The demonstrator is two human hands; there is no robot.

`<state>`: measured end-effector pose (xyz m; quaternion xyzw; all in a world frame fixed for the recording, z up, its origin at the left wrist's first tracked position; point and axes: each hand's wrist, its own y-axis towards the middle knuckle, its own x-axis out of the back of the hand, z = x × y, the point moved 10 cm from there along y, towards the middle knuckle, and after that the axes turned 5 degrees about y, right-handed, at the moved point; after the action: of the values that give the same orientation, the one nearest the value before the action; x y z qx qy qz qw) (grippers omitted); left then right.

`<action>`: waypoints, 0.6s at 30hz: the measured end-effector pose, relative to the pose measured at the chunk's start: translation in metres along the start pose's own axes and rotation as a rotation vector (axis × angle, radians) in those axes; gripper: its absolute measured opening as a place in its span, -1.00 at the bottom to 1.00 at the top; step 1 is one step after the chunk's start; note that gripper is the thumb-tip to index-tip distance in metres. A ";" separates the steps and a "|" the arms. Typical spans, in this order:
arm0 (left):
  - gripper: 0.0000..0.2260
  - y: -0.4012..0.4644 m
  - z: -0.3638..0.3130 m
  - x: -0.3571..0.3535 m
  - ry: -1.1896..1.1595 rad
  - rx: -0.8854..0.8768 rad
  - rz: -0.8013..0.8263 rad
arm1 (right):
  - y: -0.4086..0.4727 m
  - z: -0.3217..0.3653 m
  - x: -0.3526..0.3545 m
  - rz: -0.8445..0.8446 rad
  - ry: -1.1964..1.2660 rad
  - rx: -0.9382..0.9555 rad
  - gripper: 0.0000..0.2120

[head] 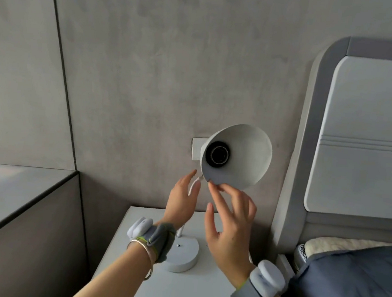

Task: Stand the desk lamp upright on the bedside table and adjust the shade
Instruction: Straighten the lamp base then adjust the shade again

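The white desk lamp stands upright on the white bedside table (135, 216), its round base (183, 255) partly behind my left wrist. Its cone shade (242, 157) faces me, showing the empty black bulb socket (219, 154). My right hand (230, 226) has its fingers spread, with the fingertips touching the shade's lower rim. My left hand (182, 197) is open beside the thin bent neck (195, 184), just left of it; whether it touches the neck is unclear. Both wrists wear grey bands.
A white wall socket plate (196, 148) sits behind the shade on the grey wall. The padded headboard (359, 130) and the bed with a blue cover (349, 287) stand to the right. A low grey ledge (18, 193) runs along the left.
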<state>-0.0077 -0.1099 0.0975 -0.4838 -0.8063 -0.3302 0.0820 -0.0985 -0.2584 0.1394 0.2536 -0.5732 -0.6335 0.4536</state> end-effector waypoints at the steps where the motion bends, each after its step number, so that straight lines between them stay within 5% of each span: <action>1: -0.68 -0.001 -0.004 0.013 -0.092 0.027 -0.054 | -0.001 0.004 -0.004 0.007 -0.005 0.016 -0.63; 6: -0.62 -0.019 -0.054 0.080 -0.443 -0.192 -0.313 | -0.002 0.016 -0.015 0.009 -0.010 0.034 -0.63; 11: -0.67 -0.033 -0.091 0.095 -0.328 -0.397 -0.310 | 0.000 0.024 -0.021 0.028 -0.020 0.056 -0.64; 18: -0.68 -0.037 -0.087 0.095 -0.213 -0.427 -0.323 | 0.010 0.026 0.009 -0.045 0.040 0.100 -0.69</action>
<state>-0.1039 -0.1055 0.1902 -0.3872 -0.7894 -0.4486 -0.1604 -0.1219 -0.2526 0.1560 0.3013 -0.5889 -0.6090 0.4377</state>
